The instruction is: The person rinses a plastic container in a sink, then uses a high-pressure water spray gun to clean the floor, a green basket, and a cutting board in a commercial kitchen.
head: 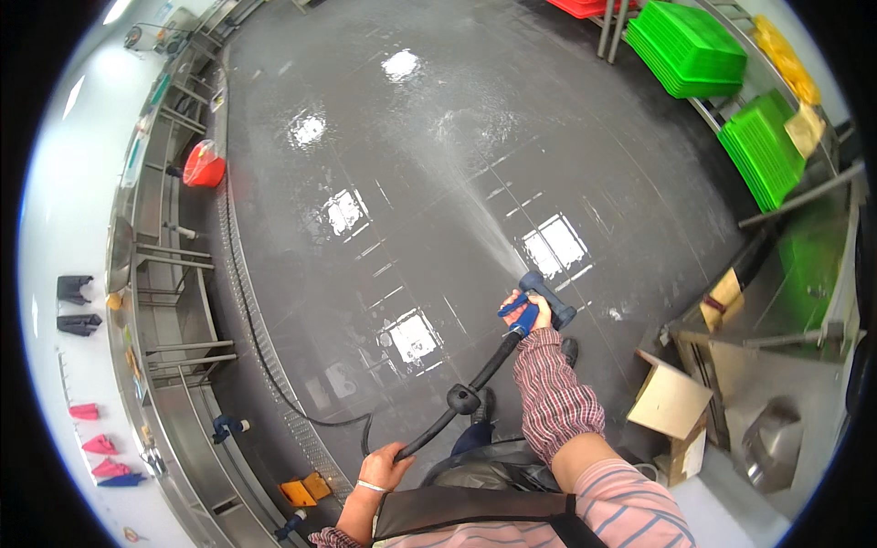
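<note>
My right hand (539, 309) is closed around the blue and grey handle of a hose spray gun (526, 318). A fan of water (479, 212) leaves its nozzle and lands on the wet grey tiled floor (438, 288) ahead. Lower down, my left hand (385, 468) grips the black rubber hose (430, 433). Between my two hands a black ball stop (463, 399) sits on the hose. Behind my left hand the hose trails to the left and runs along the drain grating.
Along the left, a perforated metal drain cover (288, 404) runs beside steel sink benches (171, 411); a red bucket (204, 168) stands there. Stacked green plastic baskets (692, 48) rest on a rack at right. Nearer me are a cardboard box (670, 399) and a steel table (774, 370).
</note>
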### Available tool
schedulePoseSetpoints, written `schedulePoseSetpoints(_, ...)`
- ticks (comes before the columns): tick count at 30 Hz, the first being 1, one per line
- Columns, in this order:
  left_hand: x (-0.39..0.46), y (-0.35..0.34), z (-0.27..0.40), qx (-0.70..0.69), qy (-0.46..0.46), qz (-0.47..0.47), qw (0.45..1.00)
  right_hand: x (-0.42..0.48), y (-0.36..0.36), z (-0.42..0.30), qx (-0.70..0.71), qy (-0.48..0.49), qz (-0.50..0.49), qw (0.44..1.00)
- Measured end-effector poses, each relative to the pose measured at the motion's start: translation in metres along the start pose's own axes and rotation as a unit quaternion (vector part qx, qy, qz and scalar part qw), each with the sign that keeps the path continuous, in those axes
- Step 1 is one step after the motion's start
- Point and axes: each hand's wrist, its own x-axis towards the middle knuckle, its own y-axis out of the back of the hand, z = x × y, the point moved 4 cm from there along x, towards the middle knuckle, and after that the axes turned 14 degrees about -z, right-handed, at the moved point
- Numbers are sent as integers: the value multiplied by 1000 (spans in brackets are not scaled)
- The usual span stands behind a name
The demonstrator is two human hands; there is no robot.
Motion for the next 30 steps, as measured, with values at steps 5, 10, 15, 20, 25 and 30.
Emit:
schedulePoseSetpoints(5,2,30,69,-37,34,57,997,53,-66,-29,-7,-52,-39,998)
schedulePoseSetpoints(10,25,38,125,-24,26,73,997,64,-93,-93,-27,-45,-65,996)
schedulePoseSetpoints(15,69,23,170,-23,-1,29,999,7,-40,-183,-14,25,-20,999)
schedulePoseSetpoints(20,130,-9,199,-39,-70,-61,995,-68,61,-264,10,115,40,993)
schedulePoseSetpoints(25,188,-22,208,-34,-102,-110,988,-54,94,-294,-17,134,52,989)
schedulePoseSetpoints(30,237,-4,204,-42,-90,-87,991,43,80,-300,-3,103,47,994)
